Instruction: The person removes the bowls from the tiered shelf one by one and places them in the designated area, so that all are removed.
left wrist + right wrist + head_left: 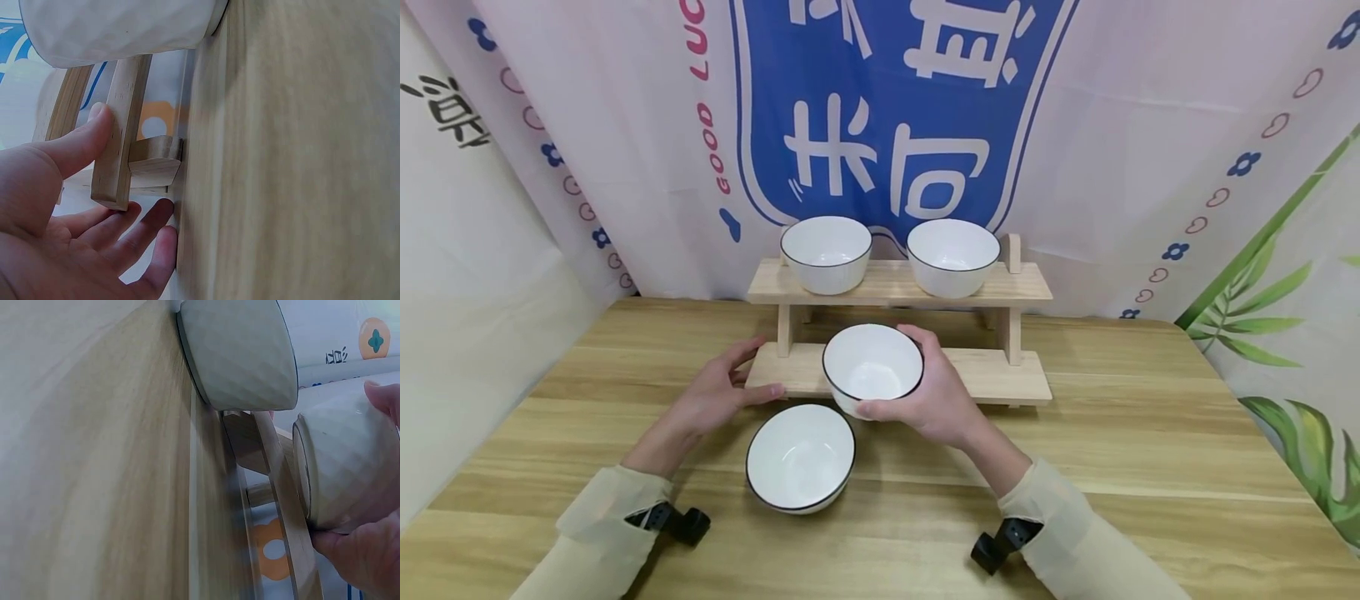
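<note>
My right hand (936, 396) grips a white bowl with a dark rim (874, 367) by its right side, thumb toward the front. This bowl is at the lower board of a two-tier wooden stand (1007, 375); the right wrist view shows its base (303, 469) right by the board's edge, though full contact is unclear. With thumb on the board and fingers around its end, my left hand (718, 392) holds the left end of the lower board (115, 156). A second white bowl (801, 458) sits on the table in front of the stand, between the forearms.
Two matching bowls, one at left (826, 254) and one at right (953, 258), stand on the upper board (887, 287). Behind the wooden table (1150, 467) hangs a printed curtain (1112, 167). Black wrist cameras (688, 525) are strapped over the sleeves.
</note>
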### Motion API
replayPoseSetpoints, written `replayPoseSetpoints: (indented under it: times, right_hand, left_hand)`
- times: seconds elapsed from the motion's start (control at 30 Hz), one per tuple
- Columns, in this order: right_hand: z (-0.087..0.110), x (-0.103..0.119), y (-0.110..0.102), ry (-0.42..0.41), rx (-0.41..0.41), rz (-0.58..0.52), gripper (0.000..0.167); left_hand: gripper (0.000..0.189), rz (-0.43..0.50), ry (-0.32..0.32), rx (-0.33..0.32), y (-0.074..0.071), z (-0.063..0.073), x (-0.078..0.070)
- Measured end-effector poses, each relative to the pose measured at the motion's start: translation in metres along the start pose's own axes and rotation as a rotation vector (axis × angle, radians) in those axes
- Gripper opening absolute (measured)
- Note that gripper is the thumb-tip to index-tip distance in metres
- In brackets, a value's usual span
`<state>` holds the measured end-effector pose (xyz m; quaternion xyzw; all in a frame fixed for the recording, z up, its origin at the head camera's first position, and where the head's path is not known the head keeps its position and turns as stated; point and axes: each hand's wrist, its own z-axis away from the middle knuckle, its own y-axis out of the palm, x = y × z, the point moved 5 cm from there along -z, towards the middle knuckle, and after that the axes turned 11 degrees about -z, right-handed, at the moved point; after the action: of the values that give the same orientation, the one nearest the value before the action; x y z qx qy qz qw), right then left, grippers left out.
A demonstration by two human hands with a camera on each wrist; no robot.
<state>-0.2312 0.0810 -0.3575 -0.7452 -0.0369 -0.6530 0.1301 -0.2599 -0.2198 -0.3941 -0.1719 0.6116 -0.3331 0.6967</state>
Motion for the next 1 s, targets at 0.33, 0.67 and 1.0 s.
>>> replayPoseSetpoints:
  times: [0.33,0.67,1.0]
  right_hand:
    - [0.013,-0.002,-0.01,0.001,0.022,-0.033,0.114]
    - [0.024,-0.002,-0.018,0.011,0.046,0.003,0.116]
    - [0.04,0.001,-0.023,-0.047,0.096,-0.003,0.108]
  left_hand:
    - [0.104,0.005,-0.001,0.01,0.0,0.001,0.0]
    - [0.104,-0.02,0.016,0.002,-0.001,0.002,-0.003]
    - [0.103,-0.029,0.014,0.002,-0.001,0.003,-0.004]
